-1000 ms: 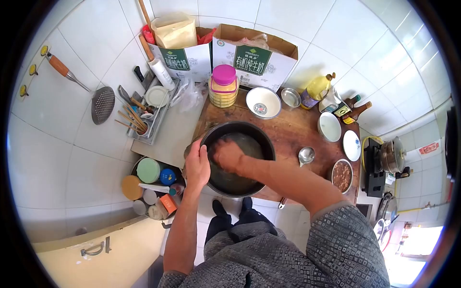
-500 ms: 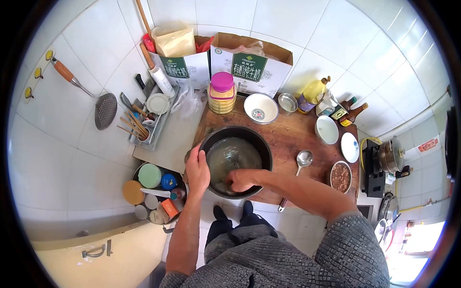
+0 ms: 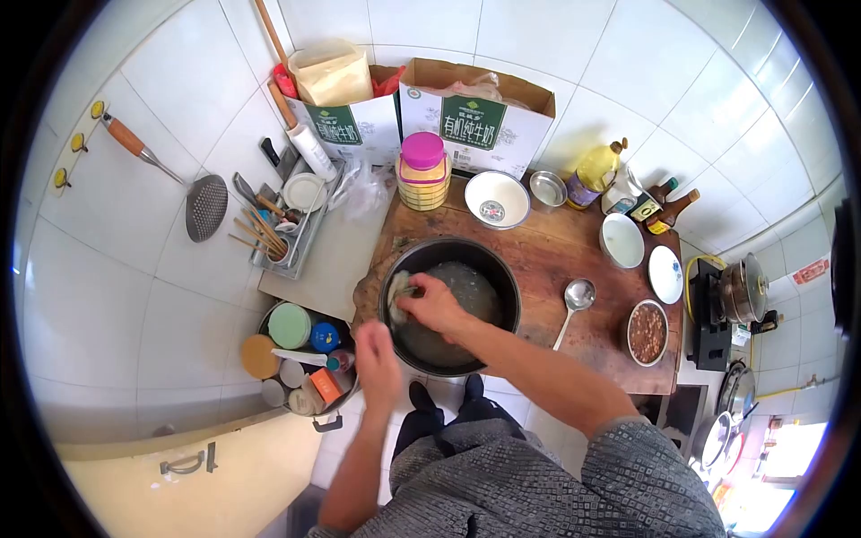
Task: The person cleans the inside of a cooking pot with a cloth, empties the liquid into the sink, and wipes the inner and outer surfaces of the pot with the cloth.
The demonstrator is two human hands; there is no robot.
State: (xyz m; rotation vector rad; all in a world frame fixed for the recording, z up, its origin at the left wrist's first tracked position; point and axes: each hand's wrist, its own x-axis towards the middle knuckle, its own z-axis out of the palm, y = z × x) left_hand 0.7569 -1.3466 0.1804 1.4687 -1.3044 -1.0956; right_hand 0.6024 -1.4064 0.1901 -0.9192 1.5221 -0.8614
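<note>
A large dark pot [image 3: 513, 314] with cloudy water [image 3: 471, 291] in its bottom stands at the front left of the wooden board. My right hand [image 3: 430, 305] reaches inside, its fingers closed on a pale, wet, crumpled cloth [image 3: 397, 296] against the left inner wall. Just outside the pot, at its lower left, is my left hand [image 3: 377, 363]. Motion smears its fingers, so their pose is unclear.
A metal ladle [image 3: 578, 296] and a bowl of brown beans or nuts [image 3: 647, 334] lie to the right. Behind the pot stand a pink-lidded jar [image 3: 423, 175] and a white bowl [image 3: 498, 201]. Bottles [image 3: 595, 170] line the back right; a gas stove [image 3: 708, 314] is farther right.
My left hand has come off the pot's rim and moved down. My right hand has risen from the water to the left inner wall, bringing the cloth into view.
</note>
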